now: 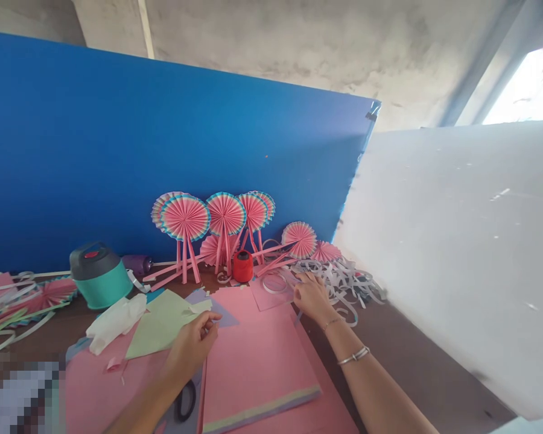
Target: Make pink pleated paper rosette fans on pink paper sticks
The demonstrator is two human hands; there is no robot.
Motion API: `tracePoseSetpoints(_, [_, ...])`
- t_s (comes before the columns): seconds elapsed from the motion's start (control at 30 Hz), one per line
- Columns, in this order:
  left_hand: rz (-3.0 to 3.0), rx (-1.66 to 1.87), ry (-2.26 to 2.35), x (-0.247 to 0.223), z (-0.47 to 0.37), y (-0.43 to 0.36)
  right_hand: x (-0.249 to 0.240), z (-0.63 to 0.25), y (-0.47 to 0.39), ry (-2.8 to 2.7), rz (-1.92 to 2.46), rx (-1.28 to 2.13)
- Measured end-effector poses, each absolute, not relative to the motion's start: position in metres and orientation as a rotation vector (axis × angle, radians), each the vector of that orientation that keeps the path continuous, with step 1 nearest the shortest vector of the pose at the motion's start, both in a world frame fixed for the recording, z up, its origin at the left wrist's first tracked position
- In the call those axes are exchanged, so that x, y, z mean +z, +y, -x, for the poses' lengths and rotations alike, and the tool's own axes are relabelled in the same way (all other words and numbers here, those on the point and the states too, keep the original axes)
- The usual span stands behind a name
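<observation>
My left hand (198, 340) is over the left edge of a large pink sheet (257, 355), its fingers curled together near a green sheet (156, 325); whatever it may hold is too small to make out. Yellow and purple strips run along the sheet's near edge. At the sheet's far right, my right hand (311, 296) has bent fingers by a small pink piece (271, 292) and the pile of paper strips (353, 280); its fingertips are partly hidden. Black scissor handles (185, 401) show below my left hand.
Pleated pink paper fans (185, 217) lean on the blue board (163, 132). A red container (243, 266) stands before them. To the left are a teal and grey container (99, 277), crumpled white material (117, 322) and coloured strips. A white wall is on the right.
</observation>
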State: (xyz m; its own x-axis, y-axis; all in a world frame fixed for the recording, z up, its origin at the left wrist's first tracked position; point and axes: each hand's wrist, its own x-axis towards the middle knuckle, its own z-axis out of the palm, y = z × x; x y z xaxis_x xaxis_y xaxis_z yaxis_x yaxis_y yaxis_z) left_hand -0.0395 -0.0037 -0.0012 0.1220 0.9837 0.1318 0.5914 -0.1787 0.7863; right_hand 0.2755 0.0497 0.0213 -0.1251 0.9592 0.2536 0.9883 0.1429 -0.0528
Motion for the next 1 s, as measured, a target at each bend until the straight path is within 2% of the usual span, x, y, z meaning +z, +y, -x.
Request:
tracePoseSetpoints(0.17, [-1.833,0.896,1.526,-0.002,0.041,-0.004,0.021,-0.271,0.049,-2.113,1.858,-0.171])
tracePoseSetpoints(0.3, [-1.819,0.915,1.526,-0.002,0.040,-0.004,0.027,-0.272,0.045,-1.975,1.682,0.021])
tracePoseSetpoints(0.5, [-1.817,1.051,1.456,0.010,0.035,-0.008,0.047,-0.259,0.034,-1.742,1.237,0.937])
tracePoseSetpoints(0.6, [-1.797,1.119,1.281,0.021,0.032,-0.016,0.051,-0.241,0.027,-1.755,1.166,1.208])
tracePoseSetpoints(0.67, [-1.687,1.012,1.211,0.026,0.031,-0.022,0.049,-0.226,0.023,-1.795,1.188,1.212])
tracePoseSetpoints(0.83, [-1.335,0.894,0.938,0.026,0.023,-0.028,0.038,-0.196,0.014,-1.896,1.333,0.899])
tracePoseSetpoints(1.0, [-1.307,0.793,1.187,0.023,0.017,-0.022,0.031,-0.192,0.014,-1.930,1.308,0.914])
